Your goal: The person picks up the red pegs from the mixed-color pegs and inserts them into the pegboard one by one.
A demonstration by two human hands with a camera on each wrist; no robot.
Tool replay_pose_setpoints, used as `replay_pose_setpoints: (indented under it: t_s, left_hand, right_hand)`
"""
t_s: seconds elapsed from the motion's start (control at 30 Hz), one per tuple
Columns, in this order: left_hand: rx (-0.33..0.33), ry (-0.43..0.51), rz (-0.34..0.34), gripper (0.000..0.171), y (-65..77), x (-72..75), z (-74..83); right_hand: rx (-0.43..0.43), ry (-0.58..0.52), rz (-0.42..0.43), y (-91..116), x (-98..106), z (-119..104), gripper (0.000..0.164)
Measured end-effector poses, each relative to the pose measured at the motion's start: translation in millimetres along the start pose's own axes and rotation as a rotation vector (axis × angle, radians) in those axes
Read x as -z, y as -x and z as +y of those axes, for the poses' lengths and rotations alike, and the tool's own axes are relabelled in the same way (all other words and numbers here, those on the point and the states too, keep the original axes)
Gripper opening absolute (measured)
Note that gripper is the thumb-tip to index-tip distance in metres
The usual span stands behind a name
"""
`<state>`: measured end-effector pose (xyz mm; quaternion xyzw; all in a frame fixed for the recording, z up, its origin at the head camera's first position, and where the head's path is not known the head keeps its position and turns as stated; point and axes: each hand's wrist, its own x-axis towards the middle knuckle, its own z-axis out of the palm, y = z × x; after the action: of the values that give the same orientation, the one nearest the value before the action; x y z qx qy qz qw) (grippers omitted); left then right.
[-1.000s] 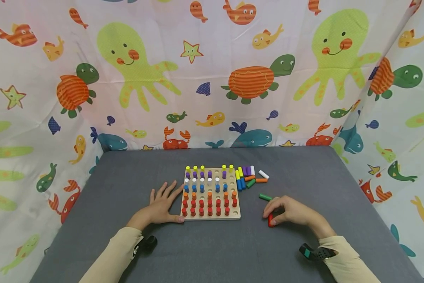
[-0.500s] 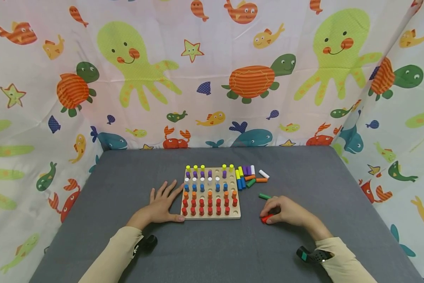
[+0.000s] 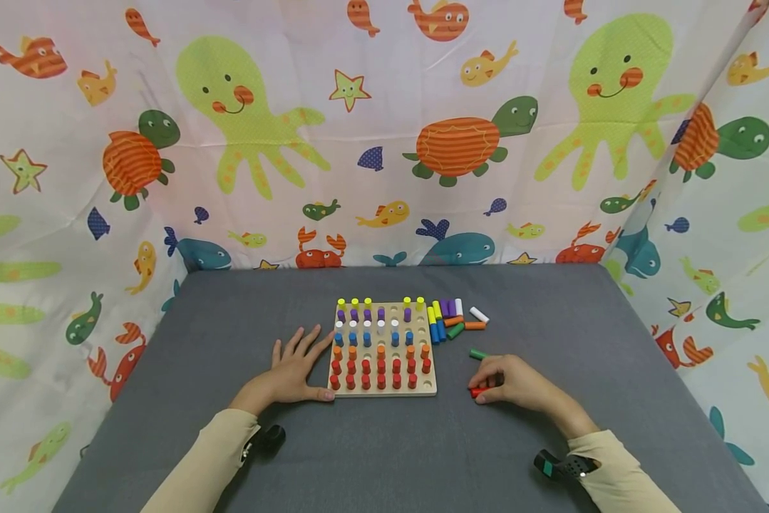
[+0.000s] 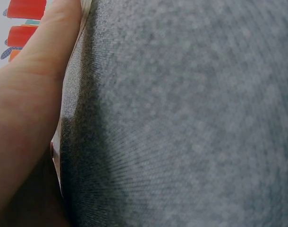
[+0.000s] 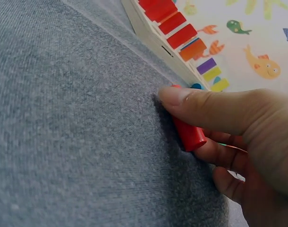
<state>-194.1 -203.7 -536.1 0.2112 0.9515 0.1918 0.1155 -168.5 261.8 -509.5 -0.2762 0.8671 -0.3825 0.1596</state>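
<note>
A pale wooden peg board (image 3: 382,395) lies on the grey cloth, with rows of red, orange, blue, white, purple and yellow pegs standing in its holes. Fingers spread, my left hand (image 3: 286,375) rests flat on the cloth, its thumb at the board's near left corner. To the right of the board, my right hand (image 3: 514,383) pinches a loose red peg (image 5: 190,135) between thumb and fingers. That peg lies tilted, at or close to the cloth. A green peg (image 3: 478,353) lies just beyond the right hand.
Beside the board's far right corner lie several loose pegs, among them blue pegs (image 3: 437,332), an orange peg (image 3: 475,325) and a white peg (image 3: 479,314). A curtain printed with sea animals (image 3: 384,157) rises behind the table (image 3: 384,456).
My right hand has shifted slightly left with the red peg, which has turned from pointing toward me to lying sideways. The left hand stays in place.
</note>
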Motion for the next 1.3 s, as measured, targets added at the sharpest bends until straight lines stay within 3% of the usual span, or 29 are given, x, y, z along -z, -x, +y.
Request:
replay_pose_setpoints:
  t_s: [0.5,0.63,0.93,1.3]
  left_hand:
    - [-0.001,0.0,-0.005,0.12,0.2,2.0,2.2]
    - [0.007,-0.005,-0.008,0.12,0.3,1.3,1.5]
    - [0.01,0.009,-0.015,0.12,1.1,3.1,3.8]
    - [0.005,-0.006,-0.008,0.118,2.1,4.2,5.1]
  right_hand:
    - [0.045,0.067,0.081,-4.4,-2.1,-5.6,0.017]
    - [0.036,0.039,0.113,-9.3,-4.0,-10.6,0.019]
    - [0.104,-0.007,0.111,-22.0,-13.3,-22.2,0.025]
    - [0.144,-0.046,0.17,-35.0,-29.7,-33.1,0.021]
